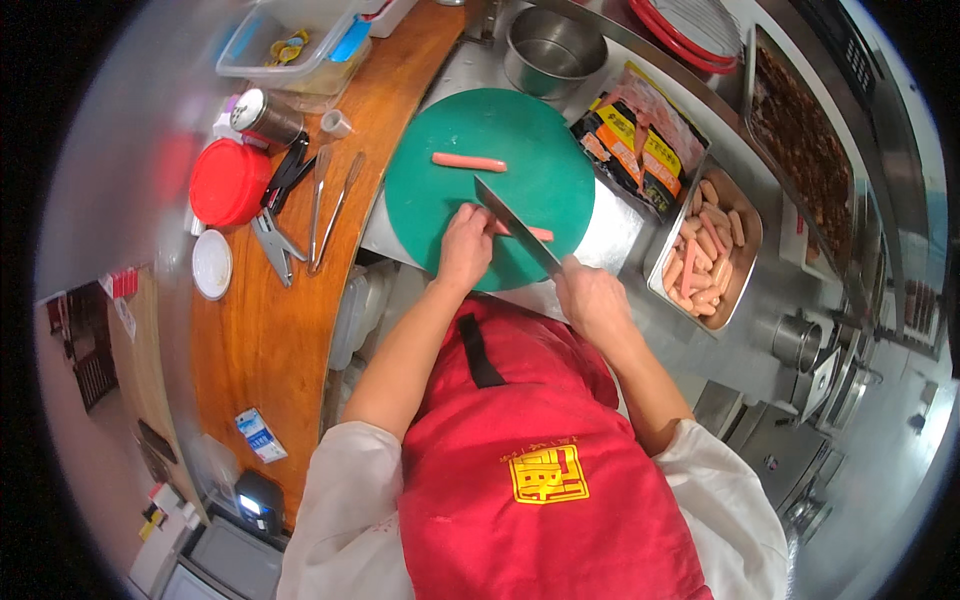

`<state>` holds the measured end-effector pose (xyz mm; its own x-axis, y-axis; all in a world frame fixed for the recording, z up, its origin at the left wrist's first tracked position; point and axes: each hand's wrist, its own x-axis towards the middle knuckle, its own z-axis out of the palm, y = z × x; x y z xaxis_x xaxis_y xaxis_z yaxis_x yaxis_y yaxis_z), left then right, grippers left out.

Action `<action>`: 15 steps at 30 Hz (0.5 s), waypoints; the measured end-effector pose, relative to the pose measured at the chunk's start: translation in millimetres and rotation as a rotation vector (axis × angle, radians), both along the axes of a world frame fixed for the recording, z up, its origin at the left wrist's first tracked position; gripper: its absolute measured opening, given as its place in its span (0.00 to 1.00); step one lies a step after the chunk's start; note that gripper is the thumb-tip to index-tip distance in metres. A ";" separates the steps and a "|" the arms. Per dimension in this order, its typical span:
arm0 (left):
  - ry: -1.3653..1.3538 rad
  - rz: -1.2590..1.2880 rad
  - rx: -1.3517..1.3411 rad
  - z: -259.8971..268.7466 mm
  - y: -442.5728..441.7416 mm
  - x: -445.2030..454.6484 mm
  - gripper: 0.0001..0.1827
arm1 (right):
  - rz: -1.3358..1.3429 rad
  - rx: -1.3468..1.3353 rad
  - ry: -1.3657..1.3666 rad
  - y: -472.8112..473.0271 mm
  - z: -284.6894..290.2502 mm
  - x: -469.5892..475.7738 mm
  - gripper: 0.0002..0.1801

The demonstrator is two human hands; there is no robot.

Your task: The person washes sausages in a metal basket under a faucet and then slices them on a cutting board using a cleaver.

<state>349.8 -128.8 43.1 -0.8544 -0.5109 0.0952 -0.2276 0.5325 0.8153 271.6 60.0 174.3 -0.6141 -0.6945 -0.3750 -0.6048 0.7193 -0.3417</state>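
Note:
A round green cutting board (442,127) lies in front of me. My right hand (592,300) grips the handle of a broad-bladed kitchen knife (517,226), its tip pointing away and to the left. The blade crosses a pink sausage (538,234) near the board's front; whether it has cut through, I cannot tell. At the left end of that sausage, my left hand (466,244) holds it down with curled fingers. Farther back on the board lies a second sausage (469,162), untouched. To the right, a steel tray (744,281) holds several sausages, some plump and some slim.
A printed plastic sausage package (637,142) and a steel pot (555,52) stand behind the board. The wooden counter (262,345) at left carries tongs (330,210), a red-lidded container (229,182), a shaker can (266,118) and a clear plastic bin (292,71).

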 end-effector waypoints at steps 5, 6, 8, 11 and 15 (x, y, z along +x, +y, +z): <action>0.011 -0.074 -0.090 3.1 -4.3 -4.0 0.07 | -0.122 -0.135 -0.032 12.0 -12.7 7.2 0.09; -0.001 -0.083 -0.151 2.8 -2.6 -2.5 0.07 | -0.191 -0.175 -0.066 15.4 3.8 11.8 0.11; -0.099 -0.252 -0.292 16.2 1.4 -10.5 0.08 | -0.403 -0.271 -0.049 40.0 12.8 21.0 0.11; -0.198 -0.382 -0.335 19.3 12.5 -28.0 0.07 | -0.661 -0.347 0.020 85.1 0.9 38.0 0.11; -0.288 -0.344 -0.087 41.2 32.1 -71.2 0.08 | -0.825 -0.303 0.077 142.1 -7.1 67.9 0.12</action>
